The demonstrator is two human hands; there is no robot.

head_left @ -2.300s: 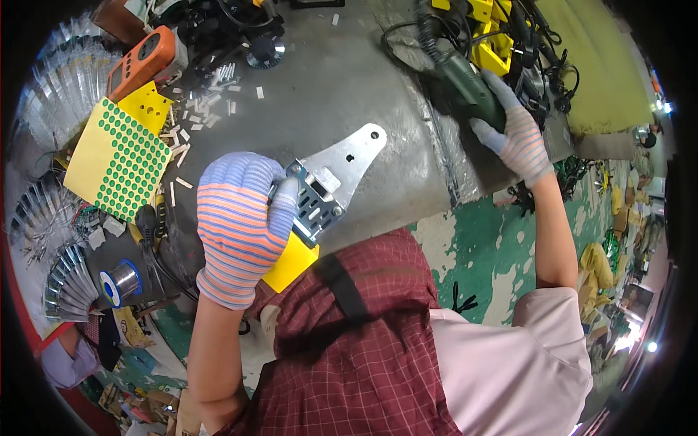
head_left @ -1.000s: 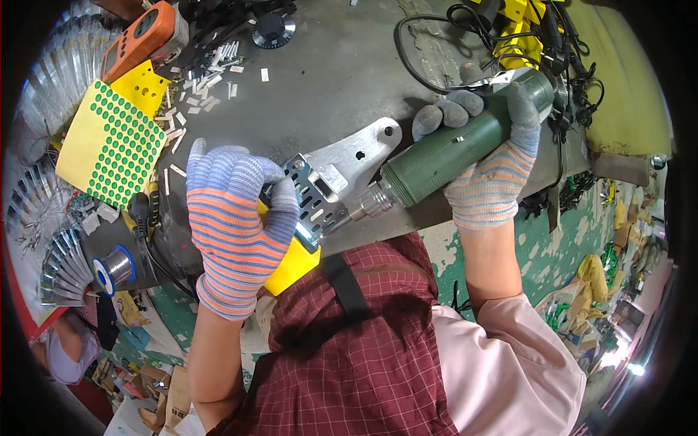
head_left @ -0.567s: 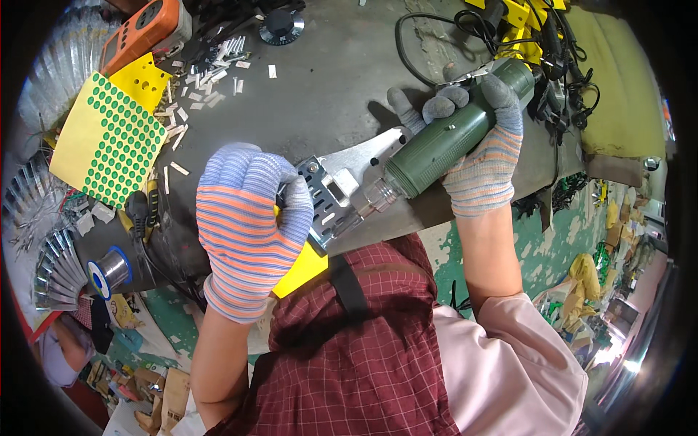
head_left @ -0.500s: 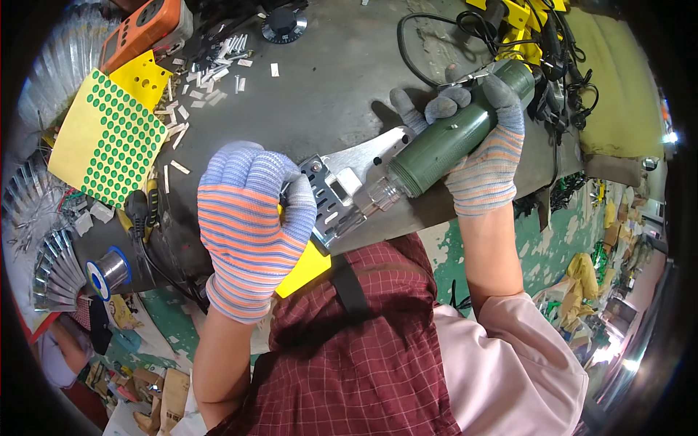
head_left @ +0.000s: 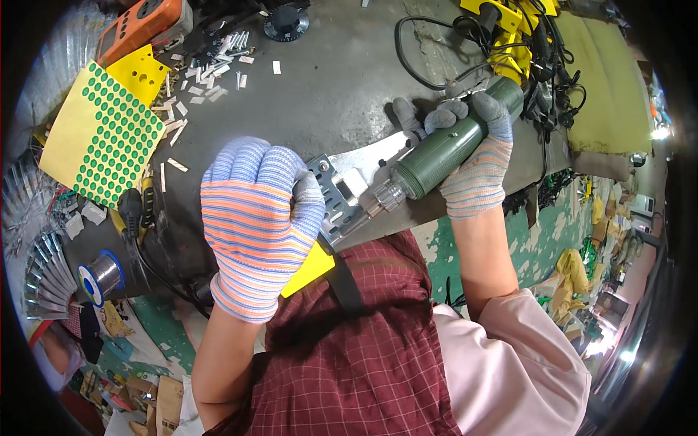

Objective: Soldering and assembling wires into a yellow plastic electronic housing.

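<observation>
My left hand (head_left: 258, 218), in a striped knit glove, is closed around one end of a metal assembly with a slotted steel plate (head_left: 336, 200). A yellow part (head_left: 311, 272) of it juts out below the hand, and a flat silver blade (head_left: 374, 154) reaches to the right. In my gloved right hand (head_left: 476, 163) is a green electric screwdriver (head_left: 447, 150), gripped along its body. Its bit (head_left: 358, 223) slants down-left to the lower edge of the slotted plate. Whether the tip sits in a screw cannot be made out.
Beside my left hand lie a sheet of green round stickers (head_left: 109, 138), a solder spool (head_left: 102, 277) and pliers (head_left: 131, 214). Small white strips and screws (head_left: 211, 76) are scattered farther off. Black cables and yellow parts (head_left: 512, 54) crowd the far right, by a greenish cushion (head_left: 607, 94).
The view has shifted slightly. My left hand and the assembly sit a little farther right, and the screwdriver's rear end has come slightly lower and nearer. Both grips stay the same.
</observation>
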